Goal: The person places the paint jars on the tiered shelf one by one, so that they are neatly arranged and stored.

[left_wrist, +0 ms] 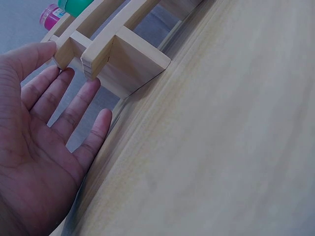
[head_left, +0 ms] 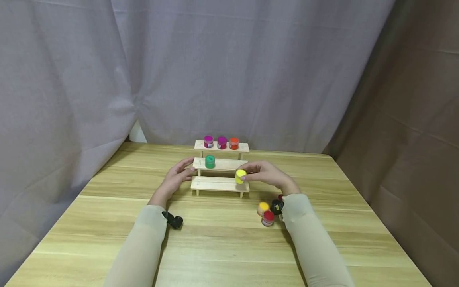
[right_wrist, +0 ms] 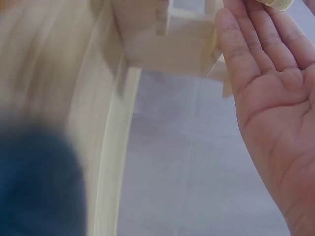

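A small yellow jar (head_left: 240, 176) is pinched between the thumb and fingers of my right hand (head_left: 267, 174), over the right end of the lowest tier of a three-tier wooden stand (head_left: 215, 183). In the right wrist view only the edge of the jar (right_wrist: 279, 4) shows at the top. My left hand (head_left: 175, 179) is at the stand's left side, fingers fairly straight and spread; in the left wrist view its fingertips are right at the shelf ends (left_wrist: 91, 61). A green jar (head_left: 210, 162) sits on the middle tier, left of its centre.
Along the top tier stand two purple jars (head_left: 222, 143) and an orange jar (head_left: 234, 143). Near my right wrist, a yellow-orange jar (head_left: 263, 208) and a red jar (head_left: 267, 219) stand on the wooden table (head_left: 222, 247); another red one is mostly hidden. Grey curtain (head_left: 229, 71) hangs behind.
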The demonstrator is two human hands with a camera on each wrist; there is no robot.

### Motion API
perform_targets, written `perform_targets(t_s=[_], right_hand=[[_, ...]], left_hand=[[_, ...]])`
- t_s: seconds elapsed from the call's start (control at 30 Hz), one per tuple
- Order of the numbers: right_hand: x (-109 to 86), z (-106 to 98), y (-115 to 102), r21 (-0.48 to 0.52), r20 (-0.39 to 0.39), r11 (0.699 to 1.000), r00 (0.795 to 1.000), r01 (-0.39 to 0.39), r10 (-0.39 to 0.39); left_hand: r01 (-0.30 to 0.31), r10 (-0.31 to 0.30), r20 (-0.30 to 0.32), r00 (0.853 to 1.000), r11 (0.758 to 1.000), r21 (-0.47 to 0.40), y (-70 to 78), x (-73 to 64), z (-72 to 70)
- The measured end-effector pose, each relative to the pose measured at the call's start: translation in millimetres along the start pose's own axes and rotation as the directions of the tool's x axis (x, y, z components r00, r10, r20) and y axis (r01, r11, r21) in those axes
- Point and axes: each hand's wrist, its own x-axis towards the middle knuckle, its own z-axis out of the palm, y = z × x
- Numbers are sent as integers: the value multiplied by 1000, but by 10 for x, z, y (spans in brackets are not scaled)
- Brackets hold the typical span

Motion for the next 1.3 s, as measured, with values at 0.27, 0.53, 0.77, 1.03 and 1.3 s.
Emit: perform_targets(t_s=[0.27,0.53,0.77,1.03,1.3], right_hand=[[192,86,-63,37,-23,999,1000,22,-22],[287,117,-100,81,-45,996,998,43,-40],[324,144,-64,63,-67,998,997,31,-27],[447,163,-62,50,-82,998,996,39,-35],[521,196,-47,3,-109,998,992,64,-63]], left_hand=[[-1,1,1,1000,1000,2,-7,1,-6],[-12,12,6,1000,1000,1,4,-9,20],[-11,11,32,999,1000,-5,-14,-11,85],[-14,14,22,1000,1000,-13,-15,-1,69],[-20,20,25,999,1000,0,-9,-3,98]])
